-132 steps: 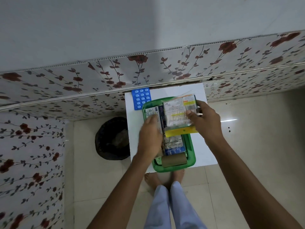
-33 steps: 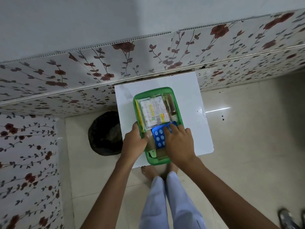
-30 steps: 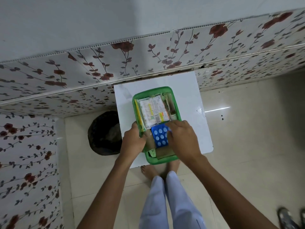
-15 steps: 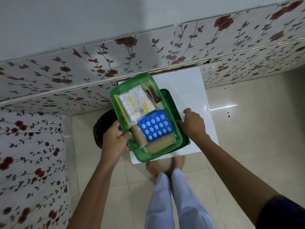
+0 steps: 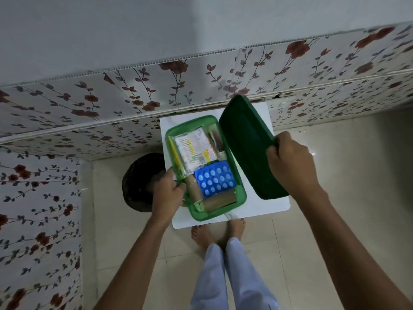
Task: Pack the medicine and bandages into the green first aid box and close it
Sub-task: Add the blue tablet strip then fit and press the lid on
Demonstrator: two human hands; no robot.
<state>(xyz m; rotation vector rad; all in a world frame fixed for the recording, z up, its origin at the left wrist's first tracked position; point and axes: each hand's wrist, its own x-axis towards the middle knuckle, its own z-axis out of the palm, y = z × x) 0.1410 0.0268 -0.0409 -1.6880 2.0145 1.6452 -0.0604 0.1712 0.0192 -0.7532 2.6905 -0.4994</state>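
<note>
The green first aid box (image 5: 241,190) stands open on a small white table (image 5: 263,206). Inside lie a blue blister pack of pills (image 5: 215,180), a white medicine packet (image 5: 194,150), two brown bandage rolls (image 5: 220,201) and a yellow strip along the left wall. My left hand (image 5: 168,193) grips the box's left rim. My right hand (image 5: 291,162) holds the dark green lid (image 5: 243,144) by its right edge, tilted up to the right of the box.
A dark round bin (image 5: 138,182) sits on the floor left of the table. Floral wall panels run behind and to the left. My bare feet (image 5: 218,231) stand on the tiled floor just under the table's near edge.
The box was lifted off the lid beneath it and now rests on the table's left part. My right hand has picked the lid up and raised it beside the box.
</note>
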